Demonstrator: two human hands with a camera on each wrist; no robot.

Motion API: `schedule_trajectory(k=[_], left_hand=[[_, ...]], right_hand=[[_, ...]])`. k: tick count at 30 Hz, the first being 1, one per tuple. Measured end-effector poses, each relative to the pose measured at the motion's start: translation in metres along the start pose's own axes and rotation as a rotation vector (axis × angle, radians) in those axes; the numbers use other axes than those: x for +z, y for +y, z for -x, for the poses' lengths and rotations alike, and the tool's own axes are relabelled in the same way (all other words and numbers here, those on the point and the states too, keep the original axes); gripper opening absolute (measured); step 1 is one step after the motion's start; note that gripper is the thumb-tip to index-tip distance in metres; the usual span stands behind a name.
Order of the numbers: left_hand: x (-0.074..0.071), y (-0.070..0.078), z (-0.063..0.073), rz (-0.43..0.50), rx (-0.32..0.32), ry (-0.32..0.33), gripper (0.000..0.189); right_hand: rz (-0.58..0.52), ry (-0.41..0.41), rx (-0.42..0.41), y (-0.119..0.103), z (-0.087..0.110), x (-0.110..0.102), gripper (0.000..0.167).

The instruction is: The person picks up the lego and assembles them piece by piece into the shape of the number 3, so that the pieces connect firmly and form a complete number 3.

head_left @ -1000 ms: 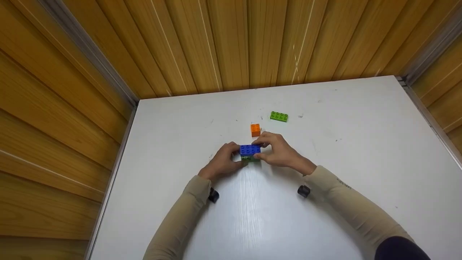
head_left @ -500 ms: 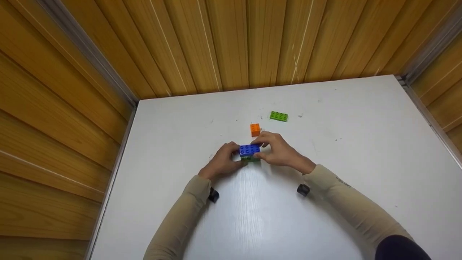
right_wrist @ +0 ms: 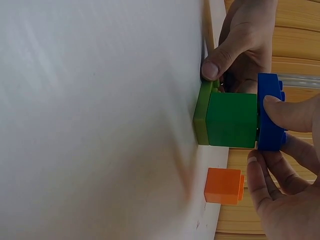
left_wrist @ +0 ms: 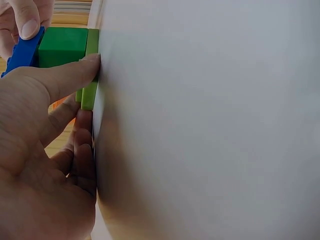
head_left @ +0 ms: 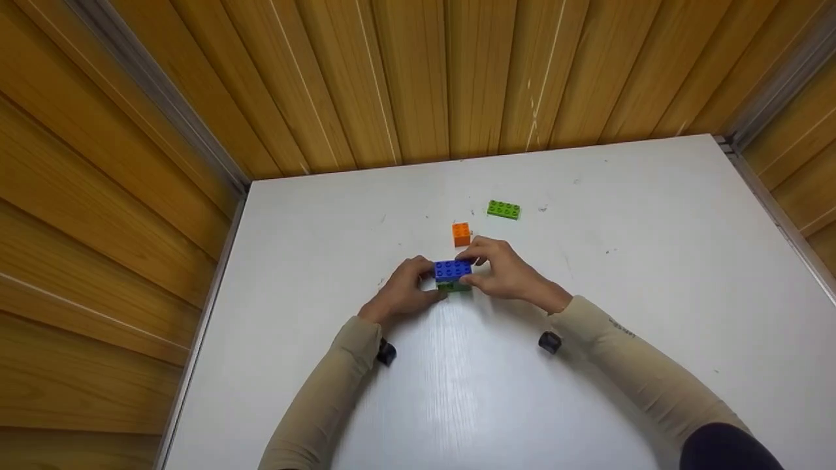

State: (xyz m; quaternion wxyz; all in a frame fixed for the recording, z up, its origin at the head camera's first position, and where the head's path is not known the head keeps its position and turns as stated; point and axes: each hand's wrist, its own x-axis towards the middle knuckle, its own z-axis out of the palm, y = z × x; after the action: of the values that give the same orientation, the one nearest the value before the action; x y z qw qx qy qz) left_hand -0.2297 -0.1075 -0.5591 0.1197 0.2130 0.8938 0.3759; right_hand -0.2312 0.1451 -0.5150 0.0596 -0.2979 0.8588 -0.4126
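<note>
One timber-panelled wall is seen at far L, bordering the white table. Next comes the beige L sleeve, w/ a small black device by its cuff. By the L hand the light-green base brick is pinched, thumb on near side, forefinger on far side; its other fingers are bent & bunched tog., close to the tabletop. That base brick is laid flat on the table, approx. mid-table. Atop its R end a taller dk-green block is set. Above that, the blue brick is held studs up, overhanging to the L; a thin dark seam is seen btwn it & the block in the R wrist view, so whether it is fully seated can't be told. Just beyond, apart from these, an orange brick is seen upright. By the R hand the blue brick's R end is pinched btwn thumb & forefinger; its remaining fingers are curled beside it, nr the block. Farther back, a flat lime brick is seen lying studs up. At far R, the R sleeve is seen, w/ a 2nd device alongside.
</note>
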Motion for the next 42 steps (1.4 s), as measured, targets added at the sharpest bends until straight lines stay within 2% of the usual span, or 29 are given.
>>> schedule_trajectory(k=[5, 17, 26, 33, 42], left_hand=[[-0.0002, 0.0002, 0.0003, -0.004, 0.006, 0.003, 0.037], [-0.0005, 0.0019, 0.001, 0.002, -0.018, -0.007, 0.036], [-0.0001, 0.0005, 0.0001, 0.013, -0.022, -0.003, 0.034], [-0.0002, 0.0007, 0.0003, 0.0, 0.024, 0.011, 0.034], [-0.0011, 0.0015, 0.0013, 0.016, 0.003, 0.007, 0.035]], right_hand=[[0.005, 0.005, -0.023, 0.0013, -0.0012, -0.0001, 0.029], [0.006, -0.019, 0.056, 0.0009, -0.0001, 0.0013, 0.033], [0.033, -0.002, 0.013, 0.0012, 0.0003, 0.0024, 0.033], [0.062, -0.002, -0.017, 0.0016, 0.0013, 0.0027, 0.031], [0.109, -0.011, -0.047, -0.0018, 0.0, 0.0019, 0.031]])
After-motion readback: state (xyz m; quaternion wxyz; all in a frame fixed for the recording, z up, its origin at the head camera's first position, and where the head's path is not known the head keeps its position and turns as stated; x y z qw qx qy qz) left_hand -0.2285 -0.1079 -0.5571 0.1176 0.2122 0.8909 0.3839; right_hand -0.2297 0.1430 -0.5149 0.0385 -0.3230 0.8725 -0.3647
